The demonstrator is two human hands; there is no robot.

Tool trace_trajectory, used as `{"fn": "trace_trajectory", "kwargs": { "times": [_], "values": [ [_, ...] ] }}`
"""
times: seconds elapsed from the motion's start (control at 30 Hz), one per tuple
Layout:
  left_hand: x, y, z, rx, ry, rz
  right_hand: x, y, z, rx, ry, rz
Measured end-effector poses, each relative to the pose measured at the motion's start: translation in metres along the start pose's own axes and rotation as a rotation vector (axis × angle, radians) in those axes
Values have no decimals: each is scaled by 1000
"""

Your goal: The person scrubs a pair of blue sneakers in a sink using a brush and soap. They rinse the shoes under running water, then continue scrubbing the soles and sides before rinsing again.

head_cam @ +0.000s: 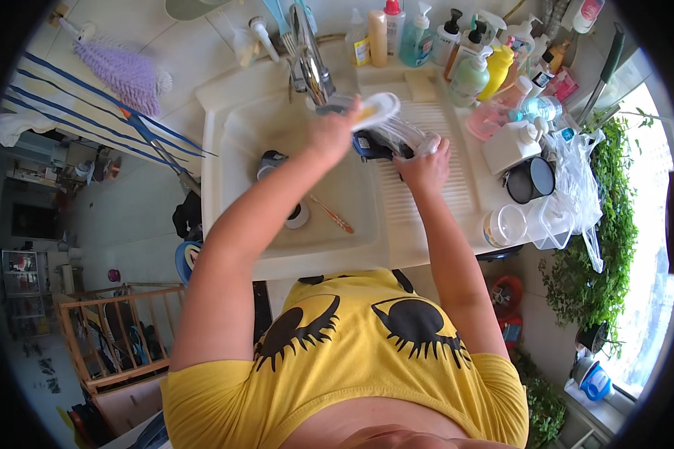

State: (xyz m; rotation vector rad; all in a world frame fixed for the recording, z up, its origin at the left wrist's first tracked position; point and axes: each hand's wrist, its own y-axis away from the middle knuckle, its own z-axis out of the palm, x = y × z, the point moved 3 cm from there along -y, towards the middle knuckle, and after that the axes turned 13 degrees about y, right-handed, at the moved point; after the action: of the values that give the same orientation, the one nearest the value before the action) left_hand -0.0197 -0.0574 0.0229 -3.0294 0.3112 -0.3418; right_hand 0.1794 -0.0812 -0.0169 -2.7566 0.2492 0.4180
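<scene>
Over the right half of the sink [241, 185], my left hand [331, 134] is closed by a blurred white oval thing [379, 112] with a yellowish middle; whether that is a brush or part of a shoe cannot be told. My right hand [429, 165] grips a dark and whitish shoe-like item [370, 146] above the ribbed drainboard [455, 185]. An orange and white toothbrush [332, 214] lies on the basin floor. Beside it, a dark and light item, probably a shoe [297, 216], is partly hidden by my left forearm; its other end shows above the arm.
A chrome faucet [312, 56] stands at the back of the sink. Pump bottles [418, 39] crowd the back right ledge. A white dispenser [511, 149], a black round container [531, 179], a clear plastic cup [506, 224] and plastic bags [575, 179] line the right side.
</scene>
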Motion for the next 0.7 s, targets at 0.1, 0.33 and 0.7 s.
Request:
{"fn": "trace_trajectory", "kwargs": {
  "times": [0.1,0.33,0.7],
  "values": [
    [-68,-6,-20,-34,-73,-131,-3,1,-3,-4,-1,7],
    [45,6,22,-70,138,141,-8,0,3,24,59,57],
    [-18,-10,6,39,93,71,-12,1,-3,-129,142,160]
  ]
}}
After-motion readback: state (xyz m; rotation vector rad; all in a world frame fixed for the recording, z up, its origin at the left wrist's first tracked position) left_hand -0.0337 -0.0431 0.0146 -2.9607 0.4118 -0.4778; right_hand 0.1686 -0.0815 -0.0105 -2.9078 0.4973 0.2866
